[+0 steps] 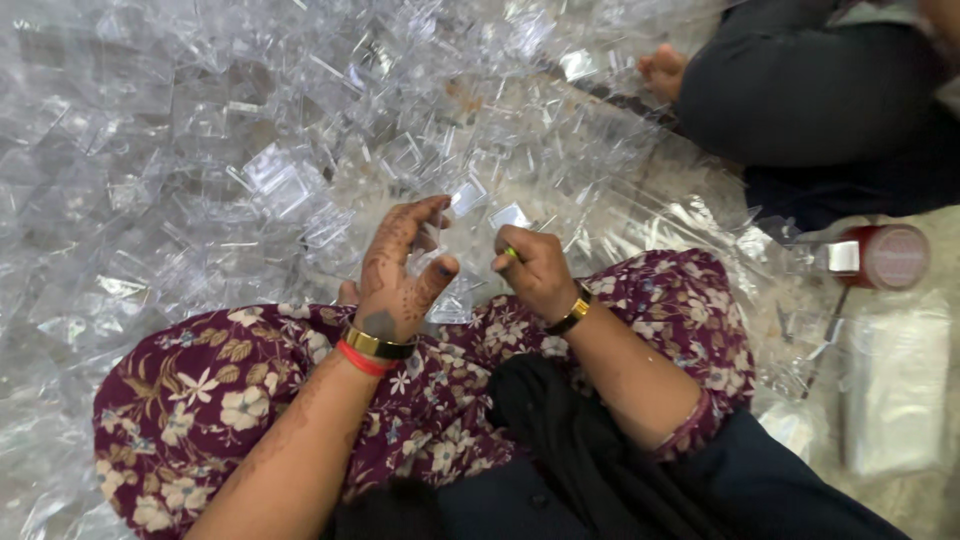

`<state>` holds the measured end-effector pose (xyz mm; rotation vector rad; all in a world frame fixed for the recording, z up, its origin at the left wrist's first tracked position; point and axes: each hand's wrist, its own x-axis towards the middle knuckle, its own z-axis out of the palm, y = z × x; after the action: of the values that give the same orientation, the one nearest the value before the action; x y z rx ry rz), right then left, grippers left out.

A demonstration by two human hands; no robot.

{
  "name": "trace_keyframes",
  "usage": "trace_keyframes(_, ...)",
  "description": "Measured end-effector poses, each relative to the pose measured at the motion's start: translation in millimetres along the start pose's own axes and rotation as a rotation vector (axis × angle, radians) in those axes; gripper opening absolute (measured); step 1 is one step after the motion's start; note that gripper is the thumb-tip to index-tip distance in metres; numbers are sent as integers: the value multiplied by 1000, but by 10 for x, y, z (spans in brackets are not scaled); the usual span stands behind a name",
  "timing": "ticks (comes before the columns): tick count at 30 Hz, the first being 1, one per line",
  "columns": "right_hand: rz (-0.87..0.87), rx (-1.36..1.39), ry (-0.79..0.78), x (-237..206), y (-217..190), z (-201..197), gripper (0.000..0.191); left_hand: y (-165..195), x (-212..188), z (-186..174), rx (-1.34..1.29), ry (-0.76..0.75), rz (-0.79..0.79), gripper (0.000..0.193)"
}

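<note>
A: From the head view, we see our left hand [400, 275] raised over the lap, fingers curled loosely, tips touching a small clear piece [467, 197].

B: And our right hand [535, 268] is closed into a near fist, thumb and forefinger pinching a second clear piece [510, 216]. Both pieces sit just above our knees, at the near edge of the pile [230, 150].

A: We judge them light and stiff, thin moulded plastic, glossy, so likely slippery. They could crack if squeezed flat.

B: Then we'd hold them by the edges, fingertips only, not across the faces.

A: The floral cloth [200, 400] covers our legs beneath the hands.

B: To the right we see a red jar [885, 257] lying near a clear bag [895, 390]. Another person's foot [662, 72] rests on the pile, well apart from us.
</note>
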<state>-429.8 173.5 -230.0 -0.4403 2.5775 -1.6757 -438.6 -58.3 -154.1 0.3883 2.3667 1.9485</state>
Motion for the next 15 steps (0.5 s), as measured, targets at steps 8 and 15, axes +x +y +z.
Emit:
trace_keyframes(8, 19, -61, -36, -228, -271, -2, 92, 125, -315, 55, -66, -121, 65, 86)
trace_keyframes(15, -114, -126, -63, -244, -324, 21, 94, 139, -370, -25, -31, -184, 30, 77)
